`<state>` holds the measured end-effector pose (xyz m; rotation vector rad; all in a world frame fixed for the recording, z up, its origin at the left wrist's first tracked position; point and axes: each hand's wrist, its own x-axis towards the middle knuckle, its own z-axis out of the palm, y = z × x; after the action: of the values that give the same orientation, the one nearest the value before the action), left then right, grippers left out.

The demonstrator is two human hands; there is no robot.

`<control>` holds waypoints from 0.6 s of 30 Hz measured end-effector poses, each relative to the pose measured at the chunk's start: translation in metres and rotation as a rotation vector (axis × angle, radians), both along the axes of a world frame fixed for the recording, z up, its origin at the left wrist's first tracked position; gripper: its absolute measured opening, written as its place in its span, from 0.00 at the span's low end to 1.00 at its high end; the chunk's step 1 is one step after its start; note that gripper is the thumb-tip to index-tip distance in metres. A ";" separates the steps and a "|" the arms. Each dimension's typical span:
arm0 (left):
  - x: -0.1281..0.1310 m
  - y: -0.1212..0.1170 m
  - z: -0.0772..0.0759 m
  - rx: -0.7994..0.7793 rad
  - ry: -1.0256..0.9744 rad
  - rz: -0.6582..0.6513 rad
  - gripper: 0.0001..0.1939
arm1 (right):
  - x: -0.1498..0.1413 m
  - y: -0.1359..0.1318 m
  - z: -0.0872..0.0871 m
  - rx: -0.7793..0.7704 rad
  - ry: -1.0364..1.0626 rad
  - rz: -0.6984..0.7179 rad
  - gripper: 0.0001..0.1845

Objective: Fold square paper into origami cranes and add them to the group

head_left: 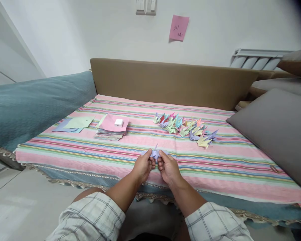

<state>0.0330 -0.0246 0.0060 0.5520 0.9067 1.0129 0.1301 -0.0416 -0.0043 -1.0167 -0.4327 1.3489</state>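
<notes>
A lavender paper crane is held above the near part of the striped cover, one wing in each hand. My left hand pinches its left wing between thumb and curled fingers. On the other side, my right hand has the right wing pinched the same way. A thin point of the crane sticks up between my thumbs. Beyond my hands to the right, several folded paper cranes in many colours stand close together in rows.
A paper stack topped by a pink sheet and a small white box lies left, beside loose green and blue sheets. A grey cushion leans at right. The sofa's brown backrest and blue armrest border the striped cover.
</notes>
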 end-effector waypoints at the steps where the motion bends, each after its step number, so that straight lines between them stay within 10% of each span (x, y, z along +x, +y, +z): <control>1: 0.000 0.000 0.000 0.009 0.010 -0.006 0.23 | 0.001 0.000 0.000 -0.003 -0.030 0.006 0.21; 18: -0.006 0.002 0.004 0.009 0.005 0.094 0.10 | 0.008 0.002 0.000 0.031 0.030 -0.015 0.20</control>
<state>0.0267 -0.0228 0.0099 0.5234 0.9399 1.1015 0.1383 -0.0391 -0.0045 -0.9709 -0.4211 1.3385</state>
